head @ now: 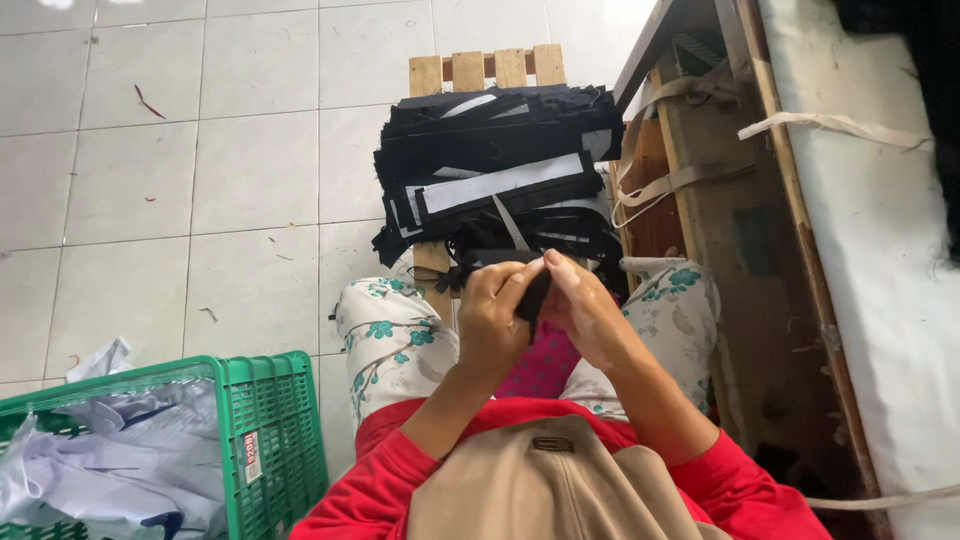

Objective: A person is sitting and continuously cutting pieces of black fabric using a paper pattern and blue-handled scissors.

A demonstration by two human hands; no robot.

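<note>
My left hand and my right hand meet over my lap, both pinching one small black fabric piece between the fingers. Just beyond the hands, a tall stack of black fabric pieces with white strips rests on a wooden slatted stool. My knees in floral cloth show under the hands. Part of the held piece is hidden by my fingers.
A green plastic crate with pale cloth stands at lower left on the white tiled floor. At right is a wooden table frame with beige straps and a white padded top.
</note>
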